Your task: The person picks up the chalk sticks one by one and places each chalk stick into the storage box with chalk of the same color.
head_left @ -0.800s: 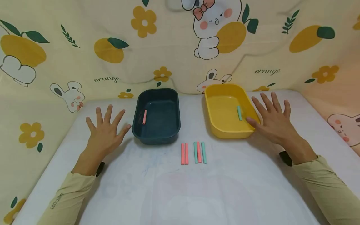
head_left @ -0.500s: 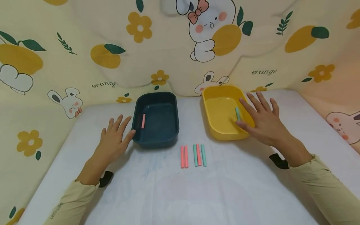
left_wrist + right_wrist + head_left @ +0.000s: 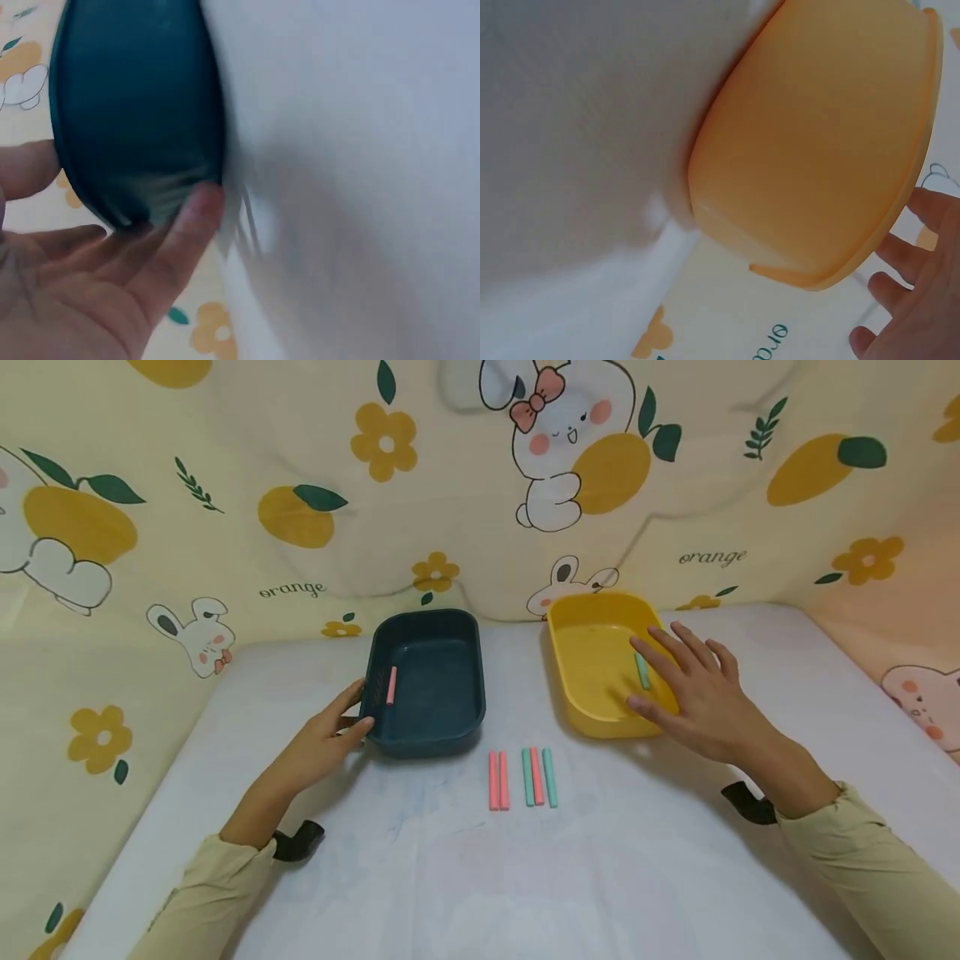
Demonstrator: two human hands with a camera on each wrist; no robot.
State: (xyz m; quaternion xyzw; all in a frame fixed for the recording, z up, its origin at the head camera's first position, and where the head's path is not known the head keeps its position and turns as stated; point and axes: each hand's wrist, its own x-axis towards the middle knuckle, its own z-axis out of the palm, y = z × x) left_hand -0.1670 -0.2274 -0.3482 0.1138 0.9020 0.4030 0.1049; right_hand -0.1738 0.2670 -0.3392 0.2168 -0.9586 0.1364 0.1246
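Note:
A dark teal plastic bin [image 3: 442, 741] stands left of centre with one pink chalk stick [image 3: 392, 686] inside. My left hand [image 3: 315, 747] holds its left side: the thumb is at the rim and the fingers lie along the outer wall, as the left wrist view also shows. A yellow bin [image 3: 592, 718] stands to the right with one green chalk stick [image 3: 642, 671] in it. Above its right side my right hand [image 3: 705, 702] hovers with spread fingers. In the right wrist view those fingers are near the rim; contact is uncertain.
Between the bins, nearer the front, lie two pink chalk sticks [image 3: 498, 781] side by side and a group of two green and one pink chalk sticks [image 3: 538, 777]. Behind the white tabletop [image 3: 480, 877] hangs a printed cloth [image 3: 450, 485].
My left hand has moved right onto the dark bin's side, its spread fingers closing around the edge. My right hand has shifted left over the yellow bin. The chalk sticks stay put.

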